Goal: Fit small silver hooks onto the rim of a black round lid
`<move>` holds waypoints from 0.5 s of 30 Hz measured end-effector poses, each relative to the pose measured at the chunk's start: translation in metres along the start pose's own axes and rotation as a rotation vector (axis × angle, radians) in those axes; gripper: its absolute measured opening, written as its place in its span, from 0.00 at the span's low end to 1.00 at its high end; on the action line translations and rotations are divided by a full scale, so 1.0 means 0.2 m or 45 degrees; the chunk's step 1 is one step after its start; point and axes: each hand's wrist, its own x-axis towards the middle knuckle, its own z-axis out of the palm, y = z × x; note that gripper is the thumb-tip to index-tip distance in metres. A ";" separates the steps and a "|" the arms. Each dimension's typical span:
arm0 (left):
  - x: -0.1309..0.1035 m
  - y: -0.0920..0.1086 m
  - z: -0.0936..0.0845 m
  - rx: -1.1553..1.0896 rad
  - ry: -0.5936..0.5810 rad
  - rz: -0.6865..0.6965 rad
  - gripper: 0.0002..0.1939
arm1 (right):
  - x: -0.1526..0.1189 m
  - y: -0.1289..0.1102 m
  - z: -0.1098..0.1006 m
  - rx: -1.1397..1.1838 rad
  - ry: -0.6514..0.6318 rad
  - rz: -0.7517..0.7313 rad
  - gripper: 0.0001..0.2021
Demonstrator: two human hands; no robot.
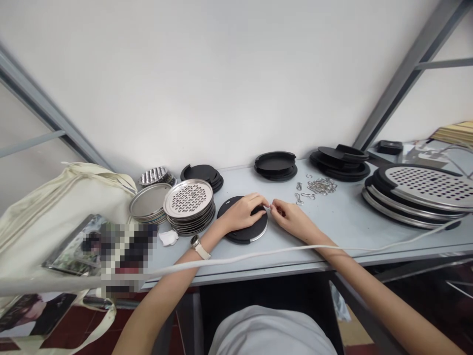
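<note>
A round black disc with a strip of silvery metal at its near right edge lies flat on the table in front of me. My left hand is over it, thumb and fingers bent around its right side. Just off that edge, my right hand is closed in a pinch, its fingertips almost meeting those of the left. Whatever sits between the right fingertips is too small to make out. Beyond the right hand is a loose pile of small metal clips, with a few lying apart.
Left of the disc stand stacked round metal graters and plain metal discs. Black round holders lie along the wall. Large grater discs are piled at right. A white cable crosses in front; a cream bag stands left.
</note>
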 end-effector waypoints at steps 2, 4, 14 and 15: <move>0.00 0.00 -0.02 0.130 0.020 -0.014 0.07 | 0.00 0.00 0.00 -0.012 0.028 -0.004 0.11; -0.01 0.00 -0.04 0.211 -0.003 -0.015 0.09 | 0.00 0.01 0.01 -0.025 0.038 -0.014 0.12; -0.02 -0.02 -0.05 0.442 -0.091 -0.033 0.08 | 0.01 -0.01 -0.04 0.062 0.308 -0.131 0.12; -0.02 -0.03 -0.04 0.449 -0.092 -0.029 0.07 | 0.01 -0.01 -0.04 0.092 0.311 -0.136 0.12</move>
